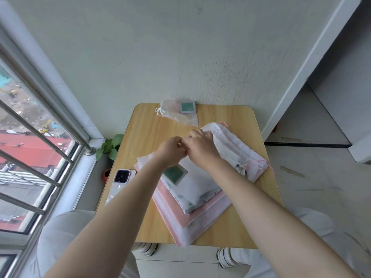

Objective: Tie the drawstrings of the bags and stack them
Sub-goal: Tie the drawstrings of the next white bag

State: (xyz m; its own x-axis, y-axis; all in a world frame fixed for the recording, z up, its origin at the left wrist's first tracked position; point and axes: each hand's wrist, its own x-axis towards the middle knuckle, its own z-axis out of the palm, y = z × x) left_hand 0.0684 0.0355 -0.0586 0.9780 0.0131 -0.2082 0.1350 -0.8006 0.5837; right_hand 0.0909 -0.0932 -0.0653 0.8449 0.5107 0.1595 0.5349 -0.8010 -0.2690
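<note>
Head view shows both forearms reaching forward over a small wooden table (144, 125) with rounded corners. The left hand (170, 150) and the right hand (198, 146) meet above the near pile, with fingers curled and fingertips close together; they seem to pinch something thin between them, but I cannot tell clearly what it is. Under the hands lies a stack of flat bags (192, 199), thin white and pink fabric, and the top bag (190, 187) has a green square inside. To the right is a heap of white bags (236, 153) with pink edges and loose cords. At the far edge a translucent tied bag (176, 113) holds a square green box (188, 107). A phone (120, 181) lies on the left.
</note>
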